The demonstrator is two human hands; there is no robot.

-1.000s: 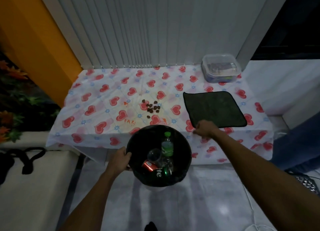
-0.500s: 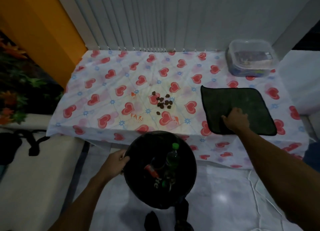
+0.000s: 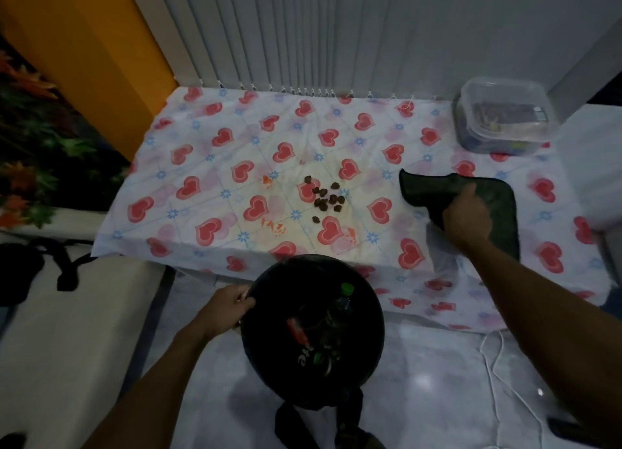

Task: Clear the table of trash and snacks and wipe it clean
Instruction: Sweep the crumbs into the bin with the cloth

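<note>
A dark green cloth [image 3: 498,209] lies on the right of the table, its near-left corner lifted and bunched. My right hand [image 3: 466,218] grips that bunched part. Several small brown snack pieces [image 3: 325,198] and orange crumbs [image 3: 274,226] lie in the middle of the heart-print tablecloth [image 3: 208,166]. A black bin [image 3: 269,331] stands on the floor at the table's front edge, and my left hand [image 3: 227,309] holds its left rim. Inside it are a green-capped bottle [image 3: 345,297] and a red can [image 3: 298,332].
A clear lidded plastic box [image 3: 503,120] sits at the table's back right corner. White vertical blinds hang behind the table, an orange wall and plants stand to the left. A white cable [image 3: 493,364] runs over the floor at right. A dark strap [image 3: 60,263] lies at left.
My right hand moved from the table's front edge onto the cloth and has bunched up its near-left part. The view shifted closer and leftward. My left hand stays on the bin rim.
</note>
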